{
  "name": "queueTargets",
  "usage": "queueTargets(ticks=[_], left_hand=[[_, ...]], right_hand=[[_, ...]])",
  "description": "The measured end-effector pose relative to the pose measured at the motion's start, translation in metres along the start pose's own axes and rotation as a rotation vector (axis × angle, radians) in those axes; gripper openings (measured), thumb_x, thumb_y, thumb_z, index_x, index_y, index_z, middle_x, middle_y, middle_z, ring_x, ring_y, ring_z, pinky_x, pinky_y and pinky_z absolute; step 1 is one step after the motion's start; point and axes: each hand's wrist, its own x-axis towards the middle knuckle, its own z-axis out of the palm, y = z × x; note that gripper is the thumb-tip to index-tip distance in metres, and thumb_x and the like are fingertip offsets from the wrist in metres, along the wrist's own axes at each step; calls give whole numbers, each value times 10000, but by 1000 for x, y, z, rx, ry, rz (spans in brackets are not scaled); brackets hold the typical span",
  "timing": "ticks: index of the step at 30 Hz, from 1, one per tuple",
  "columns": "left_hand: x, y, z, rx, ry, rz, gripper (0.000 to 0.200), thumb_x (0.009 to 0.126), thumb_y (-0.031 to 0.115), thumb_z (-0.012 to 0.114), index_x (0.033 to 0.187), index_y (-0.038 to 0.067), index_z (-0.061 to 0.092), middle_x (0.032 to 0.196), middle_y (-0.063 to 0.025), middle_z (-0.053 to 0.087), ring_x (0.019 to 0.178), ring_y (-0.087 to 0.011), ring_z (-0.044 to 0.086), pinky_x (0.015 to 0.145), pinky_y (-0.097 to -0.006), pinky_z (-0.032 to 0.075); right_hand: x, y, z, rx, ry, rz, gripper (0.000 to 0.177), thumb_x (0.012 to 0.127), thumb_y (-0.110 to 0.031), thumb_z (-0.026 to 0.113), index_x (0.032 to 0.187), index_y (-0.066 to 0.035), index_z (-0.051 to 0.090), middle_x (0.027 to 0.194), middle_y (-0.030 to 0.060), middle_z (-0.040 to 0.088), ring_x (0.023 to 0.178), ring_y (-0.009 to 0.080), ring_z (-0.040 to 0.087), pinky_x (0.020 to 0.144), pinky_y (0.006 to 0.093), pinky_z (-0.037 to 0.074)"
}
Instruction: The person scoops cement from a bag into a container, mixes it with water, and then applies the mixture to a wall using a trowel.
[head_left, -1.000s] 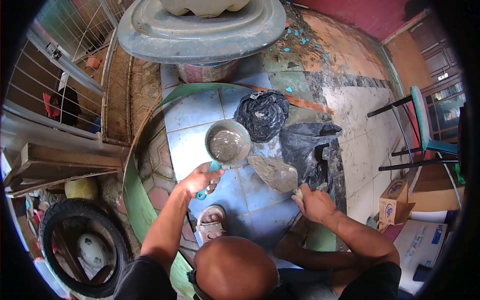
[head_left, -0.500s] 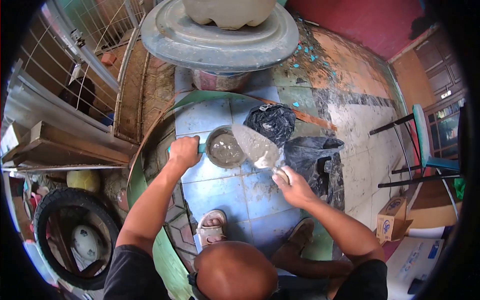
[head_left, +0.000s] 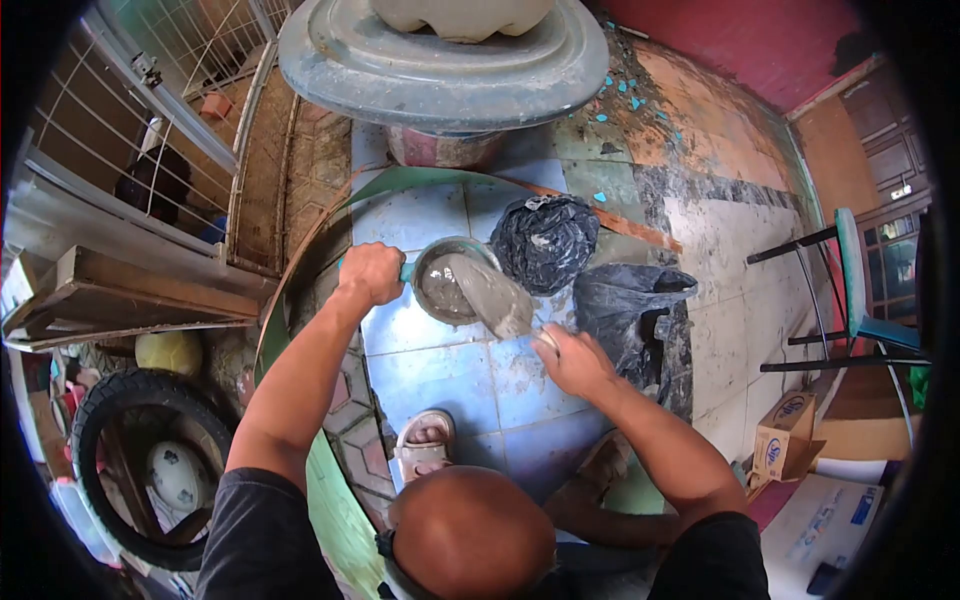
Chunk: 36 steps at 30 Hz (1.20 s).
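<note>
Showing head (head_left: pixel 472 530) at bottom edge, dark sleeves (head_left: pixel 262 535) either side, reaching forward with both arms. Planting one sandalled foot (head_left: pixel 425 438) on blue tiles (head_left: pixel 430 375), placing the other in shade to the right. Gripping trowel (head_left: pixel 503 305) by its handle in right hand (head_left: pixel 578 362), clamping fingers round it. Slanting trowel blade forward and left across right side of pot (head_left: pixel 424 305), tip over the opening, coating of grey paste on upper face. Not managing to tell blade contact with paste inside. Gripping pot by teal handle (head_left: pixel 406 271) in left hand (head_left: pixel 372 273), clamping fingers round it, fist just left of the rim. Holding pot mouth-up over tiles, not managing to tell if touching them. Seeing grey paste (head_left: pixel 437 283) inside, wet and shiny at left. Spotting crumpled black bag (head_left: pixel 545 243) just beside pot at right, second black bag (head_left: pixel 615 300) near right hand. Tracing green strip (head_left: pixel 330 510) curving from bottom left round behind pot. Noting tyre (head_left: pixel 150 388) at left, patterned ball (head_left: pixel 178 474) through its opening, yellow ball (head_left: pixel 168 352) just beyond. Noting open carton (head_left: pixel 782 435) at right, chair (head_left: pixel 850 270) beyond. Logging wire gate (head_left: pixel 180 110) upper left. Logging round grey slab (head_left: pixel 440 100) over bucket (head_left: pixel 440 150) well past pot, pale lump (head_left: pixel 470 15) on top, cropped by frame. Logging teal shards (head_left: pixel 625 100) scattered on dirt, red wall (head_left: pixel 760 50) behind
</note>
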Motion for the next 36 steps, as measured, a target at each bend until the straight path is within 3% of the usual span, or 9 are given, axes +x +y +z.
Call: queueTargets(ticks=[7,10,15,18,19,22,24,29,36], left_hand=[[2,-2,-2,24,0,17,218,786,236,703,966,142,783,958,-170,756,928,-369,734,842,-474,591],[2,0,-3,14,-38,-24,249,786,234,736,1002,119,784,1024,-176,757,984,-347,735,884,-459,589],[-22,9,17,-80,-96,-1,254,839,297,716,973,85,753,962,-195,752,954,-387,726,855,-493,583],[-52,26,46,-350,-227,216,414,921,408,694,1092,32,683,991,-232,737,989,-363,721,883,-481,569],[-65,36,55,-475,-254,280,444,948,421,685,1131,18,650,975,-229,735,973,-333,727,883,-468,567],[-101,74,65,-1081,-504,119,375,992,310,669,1157,-4,549,935,-154,690,896,-254,690,856,-413,553],[-117,101,96,-1586,-524,-37,292,1040,188,598,1236,11,474,880,-86,647,841,-189,665,774,-357,541],[-114,144,98,-1780,-418,1,201,1058,156,558,1147,18,442,848,-93,647,777,-200,654,716,-320,522],[-105,173,101,-2179,-466,-179,237,1015,109,548,1172,-3,411,975,-162,615,853,-275,659,811,-411,551]], right_hand=[[-62,47,-14,-150,-164,127,410,1025,-437,553,1198,-68,599,1018,285,712,967,520,661,912,565,511],[-101,54,-33,-138,-388,228,435,1025,-454,557,1228,-72,594,1026,275,714,1002,510,658,929,558,503],[-121,54,-34,24,-91,209,441,1020,-426,566,1277,-68,570,1051,276,708,1022,516,642,920,574,490],[-100,51,-32,188,53,97,386,1009,-347,583,1252,-49,543,1017,279,696,976,520,643,879,557,495],[-93,47,-27,246,80,79,352,1009,-316,585,1234,-49,543,975,239,697,901,427,663,812,506,512],[-71,21,-17,506,55,126,240,1015,-222,576,1174,-51,521,825,101,648,700,140,657,619,345,532],[-59,16,1,621,54,175,320,1011,-284,598,1190,-28,525,813,111,665,682,164,666,618,358,535],[-50,0,14,731,38,202,365,1009,-304,612,1212,-15,518,810,129,686,688,204,696,635,387,547],[-54,6,19,148,265,18,452,1008,-354,596,1246,21,511,971,280,703,884,495,688,816,555,537]])
